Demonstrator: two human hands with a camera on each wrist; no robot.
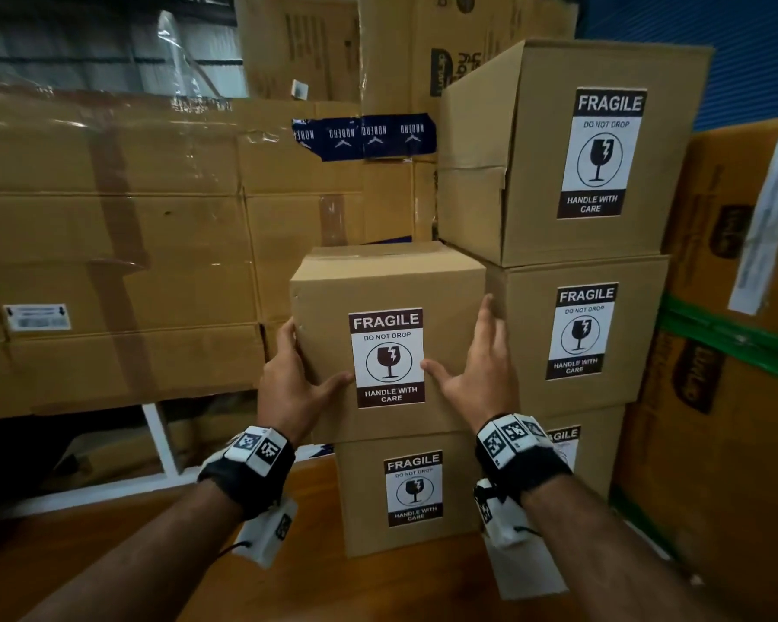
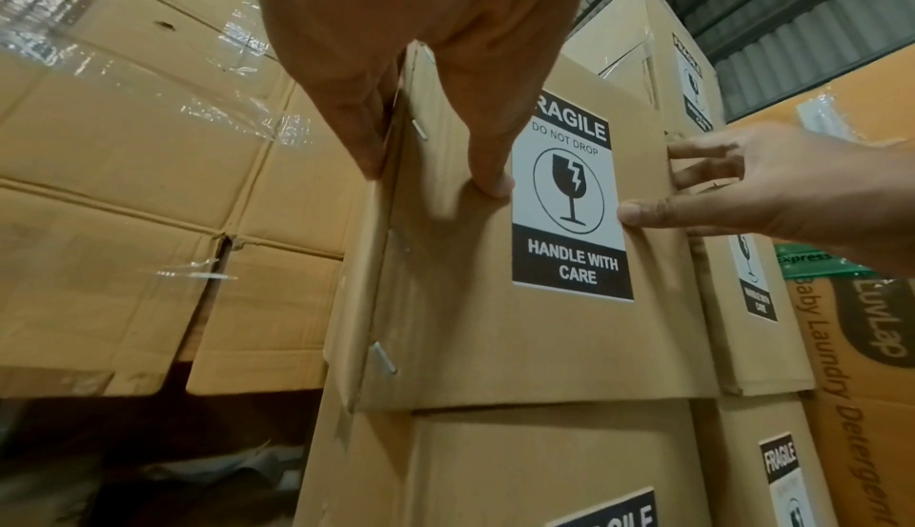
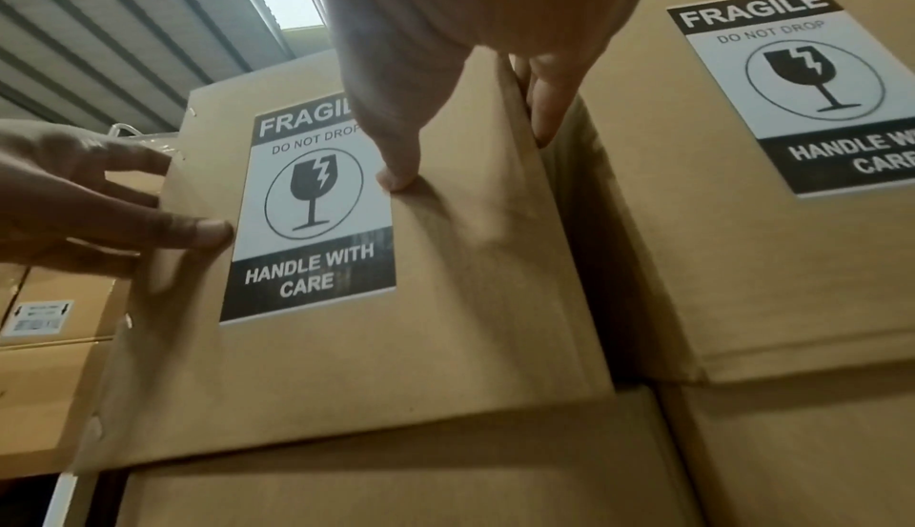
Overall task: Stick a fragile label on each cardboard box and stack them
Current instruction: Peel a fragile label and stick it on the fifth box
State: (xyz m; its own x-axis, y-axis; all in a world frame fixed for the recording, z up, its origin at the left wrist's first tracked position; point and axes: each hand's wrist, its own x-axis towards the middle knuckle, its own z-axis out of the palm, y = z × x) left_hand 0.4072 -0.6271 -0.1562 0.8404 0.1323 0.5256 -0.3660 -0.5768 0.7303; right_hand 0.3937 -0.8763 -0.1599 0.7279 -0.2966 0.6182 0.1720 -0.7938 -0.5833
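Observation:
A cardboard box [image 1: 387, 280] with a fragile label [image 1: 387, 356] on its front sits on a lower labelled box [image 1: 414, 491]. My left hand [image 1: 308, 365] straddles its left front edge, fingers straight along the side and thumb on the front. My right hand [image 1: 466, 361] mirrors it on the right edge, its fingers in the gap beside the right stack [image 1: 576, 334] of three labelled boxes. In the left wrist view the left hand [image 2: 433, 177] flanks the label [image 2: 569, 199]. In the right wrist view the right hand [image 3: 470, 160] has its thumb at the label [image 3: 312, 222].
Large plastic-wrapped cartons [image 1: 109, 240] form a wall at the left and behind. Printed brown cartons [image 1: 737, 307] with a green strap stand at the right. The stacks rest on a wooden surface [image 1: 288, 554].

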